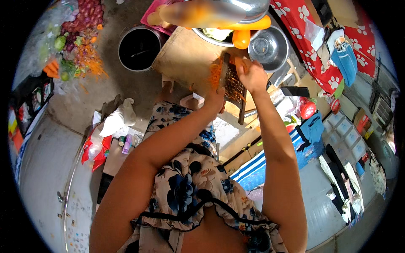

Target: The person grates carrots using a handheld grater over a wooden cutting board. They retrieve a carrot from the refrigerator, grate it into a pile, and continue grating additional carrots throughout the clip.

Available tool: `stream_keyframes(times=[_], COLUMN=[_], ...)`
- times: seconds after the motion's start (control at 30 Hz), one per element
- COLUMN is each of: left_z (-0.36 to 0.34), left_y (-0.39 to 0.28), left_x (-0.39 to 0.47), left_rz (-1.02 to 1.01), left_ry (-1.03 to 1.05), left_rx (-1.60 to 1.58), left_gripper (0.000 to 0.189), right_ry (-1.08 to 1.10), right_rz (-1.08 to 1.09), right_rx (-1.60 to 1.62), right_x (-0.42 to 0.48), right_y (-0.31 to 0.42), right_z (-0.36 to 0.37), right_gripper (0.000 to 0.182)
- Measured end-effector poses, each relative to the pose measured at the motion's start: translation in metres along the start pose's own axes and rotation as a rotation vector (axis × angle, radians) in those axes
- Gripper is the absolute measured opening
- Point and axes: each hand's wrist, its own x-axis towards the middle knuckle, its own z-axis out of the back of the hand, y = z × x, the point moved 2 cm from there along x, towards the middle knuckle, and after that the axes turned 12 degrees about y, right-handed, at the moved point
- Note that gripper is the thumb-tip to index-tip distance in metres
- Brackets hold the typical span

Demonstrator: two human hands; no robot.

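In the head view, my left hand (216,100) grips the near left side of a wood-framed grater (235,83), which is tilted over a wooden table (183,55). My right hand (254,77) presses an orange piece of carrot (241,65) against the grater's upper right part. Orange shreds cling to the grating face. A heap of shredded carrot (215,74) lies on the table along the grater's left side. Just beyond my right hand stands a shiny metal bowl (269,49). Whole carrots (242,39) rest on the rim of another metal bowl (218,41), with pale cabbage inside it.
A dark-looking metal pot (139,49) stands on the floor left of the table. A pink basket (152,14) holds potatoes (154,19). Farther left lie red onions (90,15), carrots (51,69) and vegetable scraps (90,61). A red paw-print cloth (311,50) hangs at the right.
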Motion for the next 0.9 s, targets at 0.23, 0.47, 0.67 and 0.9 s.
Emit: stream_keyframes(times=[0.23,0.47,0.67,0.9], left_z=[-0.004,0.005,-0.005,0.002], left_y=[-0.001,0.009,0.003,0.013], left_x=[0.001,0.000,0.002,0.003], left_rz=[-0.018,0.051,0.035,-0.047], left_ry=[-0.009,0.014,0.002,0.039], left_rx=[-0.033,0.066,-0.039,0.039], left_gripper=[0.024,0.024,0.024,0.027], right_ry=[0.013,-0.042,0.018,0.019], right_rz=[0.109,0.056,-0.010,-0.133], right_rx=[0.094,0.006,-0.018,0.008], right_x=[-0.116,-0.037,-0.032,0.014], right_y=[0.027,0.009,0.008,-0.018], right_z=[0.014,-0.024,-0.019,-0.051], right_gripper=[0.027,0.022,0.016,0.024])
